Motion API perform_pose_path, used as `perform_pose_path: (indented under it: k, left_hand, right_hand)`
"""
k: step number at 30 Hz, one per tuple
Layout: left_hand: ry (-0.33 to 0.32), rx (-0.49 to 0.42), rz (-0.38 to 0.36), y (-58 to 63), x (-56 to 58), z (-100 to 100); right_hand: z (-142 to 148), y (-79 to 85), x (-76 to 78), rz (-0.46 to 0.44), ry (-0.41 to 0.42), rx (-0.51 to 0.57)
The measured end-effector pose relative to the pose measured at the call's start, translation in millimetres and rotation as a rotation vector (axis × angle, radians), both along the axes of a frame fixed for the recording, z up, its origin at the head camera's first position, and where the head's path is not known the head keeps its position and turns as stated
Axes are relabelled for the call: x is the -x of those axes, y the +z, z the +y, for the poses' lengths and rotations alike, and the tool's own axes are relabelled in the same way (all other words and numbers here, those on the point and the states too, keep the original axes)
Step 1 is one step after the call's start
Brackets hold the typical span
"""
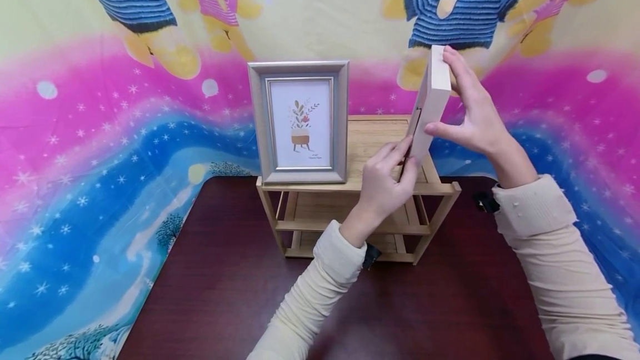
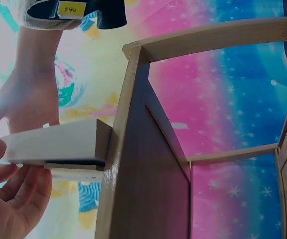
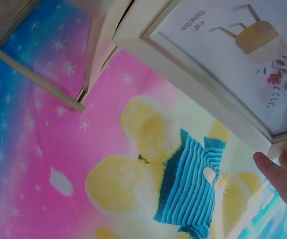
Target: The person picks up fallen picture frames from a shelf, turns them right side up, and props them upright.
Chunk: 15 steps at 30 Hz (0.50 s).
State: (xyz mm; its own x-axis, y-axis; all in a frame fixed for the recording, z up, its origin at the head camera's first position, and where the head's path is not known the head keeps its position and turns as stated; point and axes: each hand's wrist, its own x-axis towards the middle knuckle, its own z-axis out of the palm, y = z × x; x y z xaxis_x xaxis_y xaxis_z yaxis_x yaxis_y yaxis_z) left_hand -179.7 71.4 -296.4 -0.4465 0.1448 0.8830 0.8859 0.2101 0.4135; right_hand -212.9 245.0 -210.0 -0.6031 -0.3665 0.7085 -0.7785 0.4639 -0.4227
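Note:
A white picture frame (image 1: 434,88) stands nearly edge-on to the head view, at the right end of a wooden rack's top shelf (image 1: 375,138). My left hand (image 1: 385,179) grips its lower part between thumb and fingers; in the left wrist view that hand (image 2: 21,206) is at the frame's side. Higher up, my right hand (image 1: 472,107) holds the same frame, thumb on the near edge and fingers at the top. The right wrist view shows the potted-plant print (image 3: 257,37) inside it. A silver-grey picture frame (image 1: 255,121) with a similar print stands upright on the shelf's left.
The wooden rack has lower shelves (image 1: 350,226) and stands on a dark red-brown table (image 1: 240,293). Behind it hangs a colourful cloth (image 1: 320,15) with bears and snowflakes. Black straps sit at both wrists.

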Motion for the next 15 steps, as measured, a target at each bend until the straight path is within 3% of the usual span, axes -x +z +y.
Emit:
perform_pose_path:
  k: [7,11,15]
  left_hand:
    - [-0.106,-0.067,-0.067,-2.1,13.4,-6.0]
    - [-0.142,-0.009,-0.154,1.9,21.2,-8.6]
    - [-0.110,0.101,-0.238,6.7,25.6,-11.0]
  right_hand:
    - [2.8,-0.7,2.1,0.063,0.005,-0.048]
    - [4.5,-0.3,3.0,0.075,0.030,-0.060]
    - [5.0,-0.2,4.5,0.079,0.050,-0.065]
